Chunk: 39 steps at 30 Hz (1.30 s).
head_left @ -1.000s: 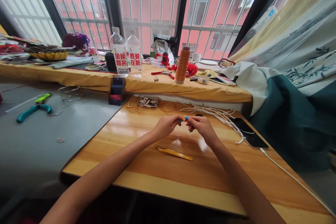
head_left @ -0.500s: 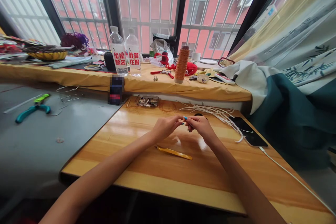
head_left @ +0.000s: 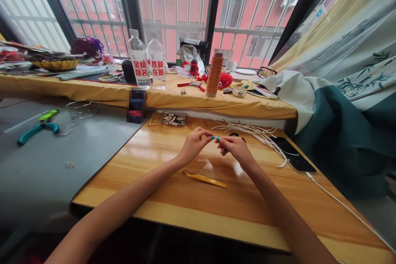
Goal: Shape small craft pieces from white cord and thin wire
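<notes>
My left hand [head_left: 195, 144] and my right hand [head_left: 233, 148] meet above the wooden table [head_left: 148, 198], fingertips nearly touching. Both are closed in a pinch at one small pale thing [head_left: 215, 138] between the blue-nailed fingertips. It is too small to name and the fingers partly cover it. Yellow tweezers [head_left: 206, 179] lie on the wood below the hands. Behind my right hand, a black ring-shaped object [head_left: 237, 135] shows in part. White cords [head_left: 247, 128] lie in a loose bundle beyond it.
A phone [head_left: 292, 154] with a white cable [head_left: 340, 202] lies on the right. At the table's back stands a small clear box [head_left: 173, 118] of bits. Teal pliers [head_left: 37, 130] rest on the grey surface. Bottles [head_left: 140, 64] and an orange thread spool [head_left: 214, 76] stand on the sill.
My left hand's fingers have lifted and shifted, with thumb and forefinger now meeting at the small pale thing. My right hand has stayed almost still.
</notes>
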Available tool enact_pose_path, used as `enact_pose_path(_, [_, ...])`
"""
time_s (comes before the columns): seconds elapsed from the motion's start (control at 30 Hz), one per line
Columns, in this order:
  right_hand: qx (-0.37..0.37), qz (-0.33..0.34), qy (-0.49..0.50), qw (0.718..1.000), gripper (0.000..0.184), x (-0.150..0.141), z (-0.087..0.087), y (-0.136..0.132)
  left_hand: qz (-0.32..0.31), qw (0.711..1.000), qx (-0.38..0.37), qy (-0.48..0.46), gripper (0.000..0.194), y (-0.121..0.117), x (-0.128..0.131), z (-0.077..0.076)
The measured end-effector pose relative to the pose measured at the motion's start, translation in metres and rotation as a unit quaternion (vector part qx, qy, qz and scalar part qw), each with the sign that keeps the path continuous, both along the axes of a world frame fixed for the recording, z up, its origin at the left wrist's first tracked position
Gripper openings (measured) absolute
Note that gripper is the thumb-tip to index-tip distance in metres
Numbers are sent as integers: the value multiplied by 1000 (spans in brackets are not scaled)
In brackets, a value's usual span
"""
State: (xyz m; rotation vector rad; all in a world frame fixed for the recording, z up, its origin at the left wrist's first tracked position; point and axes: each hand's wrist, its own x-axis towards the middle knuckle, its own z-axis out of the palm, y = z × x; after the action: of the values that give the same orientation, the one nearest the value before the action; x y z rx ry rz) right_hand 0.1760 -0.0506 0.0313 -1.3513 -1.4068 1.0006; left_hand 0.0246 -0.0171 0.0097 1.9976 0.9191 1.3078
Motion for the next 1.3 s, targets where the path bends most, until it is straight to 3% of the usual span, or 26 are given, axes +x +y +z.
enact_pose_path(0.2, [4, 5, -9, 1000, 26, -2, 1, -1, -37, 966, -218, -132, 21, 6, 2, -4])
enact_pose_path(0.33, [3, 10, -14, 1000, 27, -4, 2, -2, -58, 944, -259, -194, 22, 4, 3, -3])
enact_pose_path(0.53, [3, 18, -17, 1000, 28, -5, 1, -3, -34, 959, -230, -162, 26, 1, 1, 0])
enact_pose_path(0.73, [20, 13, -21, 1000, 25, -4, -4, -1, 2, 990, -118, -80, 23, -2, 3, -4])
enact_pose_path(0.93, [29, 8, -12, 999, 23, -6, -6, 0, 13, 998, -60, -33, 10, -2, 3, -8])
enact_pose_path(1.3, [29, 13, 9, 999, 22, -6, -5, -1, 9, 999, 8, 34, 18, -6, 2, -6])
